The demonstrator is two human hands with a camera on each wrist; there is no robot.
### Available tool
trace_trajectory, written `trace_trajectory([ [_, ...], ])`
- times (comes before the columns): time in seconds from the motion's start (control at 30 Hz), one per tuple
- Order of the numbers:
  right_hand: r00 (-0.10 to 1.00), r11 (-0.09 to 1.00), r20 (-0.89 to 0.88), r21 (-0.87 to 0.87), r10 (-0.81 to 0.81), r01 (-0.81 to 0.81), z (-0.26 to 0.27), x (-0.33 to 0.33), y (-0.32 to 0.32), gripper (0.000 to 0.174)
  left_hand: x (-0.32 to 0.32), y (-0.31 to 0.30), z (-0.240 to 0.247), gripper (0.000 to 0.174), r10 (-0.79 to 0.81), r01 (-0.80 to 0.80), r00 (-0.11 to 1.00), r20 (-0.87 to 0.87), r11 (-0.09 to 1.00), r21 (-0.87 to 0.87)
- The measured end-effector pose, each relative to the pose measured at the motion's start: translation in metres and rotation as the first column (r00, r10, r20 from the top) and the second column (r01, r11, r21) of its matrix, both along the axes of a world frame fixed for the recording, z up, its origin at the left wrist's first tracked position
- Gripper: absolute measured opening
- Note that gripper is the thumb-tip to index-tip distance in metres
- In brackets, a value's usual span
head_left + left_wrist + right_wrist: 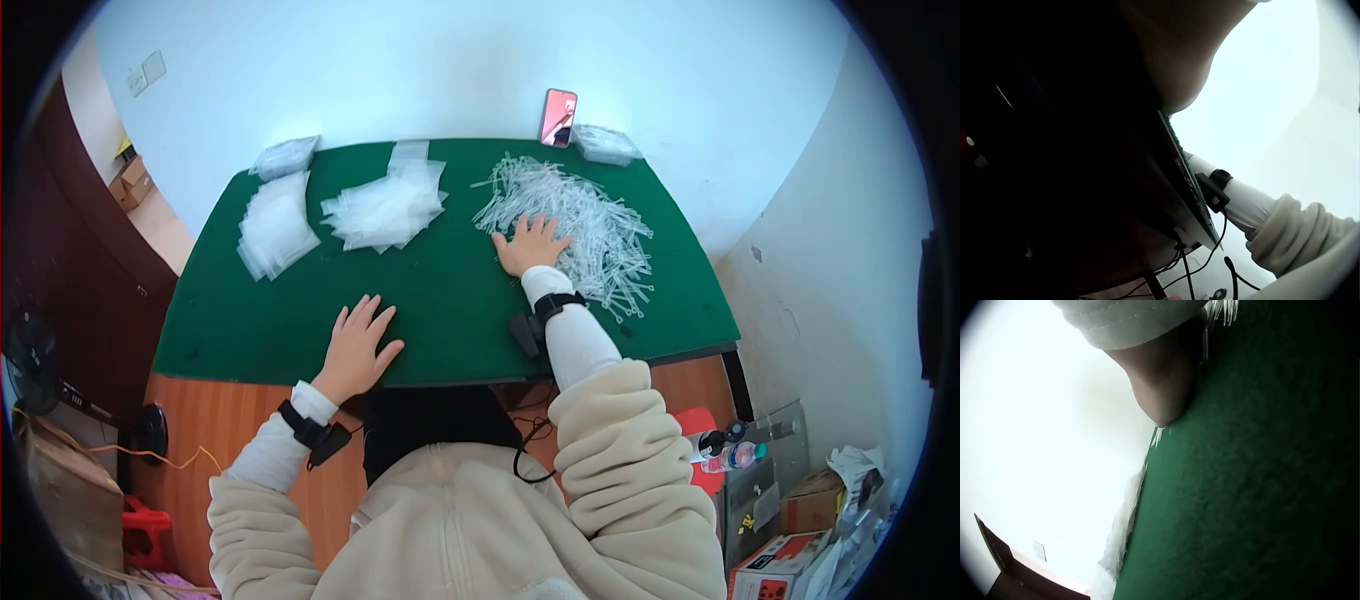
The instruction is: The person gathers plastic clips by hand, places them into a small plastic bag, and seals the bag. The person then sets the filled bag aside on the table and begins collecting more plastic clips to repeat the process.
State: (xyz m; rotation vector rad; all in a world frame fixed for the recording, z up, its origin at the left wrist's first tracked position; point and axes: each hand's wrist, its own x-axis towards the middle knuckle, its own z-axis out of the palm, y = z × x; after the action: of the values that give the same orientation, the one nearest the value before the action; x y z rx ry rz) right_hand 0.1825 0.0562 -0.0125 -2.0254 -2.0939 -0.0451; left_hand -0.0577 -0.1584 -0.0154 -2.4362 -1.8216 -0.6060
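My right hand (pixel 530 248) rests with spread, straight fingers at the near left edge of a large heap of thin clear plastic strips (pixel 600 225), some with small ringed ends. Flat near the front edge of the green-covered table (pixel 450 330) lies my left hand (pixel 358 345), fingers extended and nothing gripped. Beyond it is a spread stack of clear plastic bags (pixel 385 210), and a second bag stack (pixel 278 228) sits farther left. In the right wrist view the hand (pixel 1163 387) shows only in part, its fingers hidden. The left wrist view is mostly the dark underside of the table.
A phone (pixel 558 118) leans on the wall at the back, beside a packet of clear plastic (pixel 606 144). Another clear packet (pixel 285 157) stands at the back left corner. On the floor to the right are a bottle (pixel 735 458) and boxes (pixel 780 568).
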Motion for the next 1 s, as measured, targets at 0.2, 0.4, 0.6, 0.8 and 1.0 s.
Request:
trace_trajectory([
  [0.2,1.0,1.0,0.006,-0.02,-0.006,0.006,-0.001,-0.002,-0.001,0.071,0.009,0.002,0.009,0.037,0.005,-0.016,0.996,0.087,0.992,0.126],
  [0.4,1.0,1.0,0.029,0.022,-0.005,0.004,-0.005,-0.002,-0.002,0.072,0.009,-0.01,0.01,0.016,-0.102,0.05,0.979,0.175,0.959,0.279],
  [0.6,0.97,0.97,0.214,0.187,0.116,-0.157,0.007,-0.002,-0.008,0.058,0.012,-0.013,0.011,0.009,-0.191,0.168,0.981,0.019,0.903,0.396],
  [0.8,0.864,0.926,0.395,0.078,0.312,-0.37,0.008,0.022,0.004,0.026,0.013,-0.019,0.001,0.015,-0.144,0.162,0.987,-0.076,0.863,0.478],
  [1.0,0.965,0.961,0.172,0.162,0.197,-0.225,0.095,0.078,0.007,0.032,0.015,-0.019,0.005,0.017,-0.171,0.176,0.984,-0.058,0.839,0.515],
])
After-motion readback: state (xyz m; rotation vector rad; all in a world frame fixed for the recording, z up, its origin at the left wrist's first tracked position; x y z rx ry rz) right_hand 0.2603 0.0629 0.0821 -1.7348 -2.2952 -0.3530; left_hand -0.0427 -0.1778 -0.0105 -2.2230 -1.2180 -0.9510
